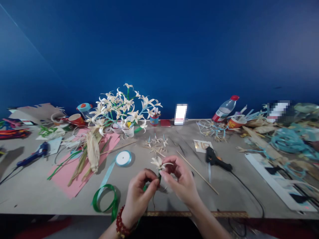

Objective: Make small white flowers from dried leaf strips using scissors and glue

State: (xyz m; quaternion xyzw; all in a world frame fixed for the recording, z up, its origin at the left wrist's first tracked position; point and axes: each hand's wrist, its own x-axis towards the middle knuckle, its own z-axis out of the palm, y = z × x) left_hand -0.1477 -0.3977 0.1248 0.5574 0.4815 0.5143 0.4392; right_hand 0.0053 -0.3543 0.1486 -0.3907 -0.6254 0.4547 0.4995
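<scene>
A small cream-white flower (pixel 157 162) with curling petals stands upright between my two hands, its base wrapped in dark green. My left hand (pixel 142 189), with a red bead bracelet at the wrist, is closed and pinches the green stem just under the bloom. From the other side, my right hand (pixel 183 182) is closed around the flower's base with thumb and curled fingertips, partly hidden by the petals. A thin stem end hangs below the left fingers. Beside the left wrist a loop of green ribbon (pixel 95 200) lies at the table's front edge.
A blue ribbon spool (pixel 124 158) lies left of centre, near pink paper (pixel 62 176) with dried husks (pixel 93 152). White flowers (pixel 128 104) fill a cup behind. To the right are a thin stick (pixel 199 174), a black glue gun (pixel 218 161), a power strip (pixel 276 186) and a tilted bottle (pixel 225 109).
</scene>
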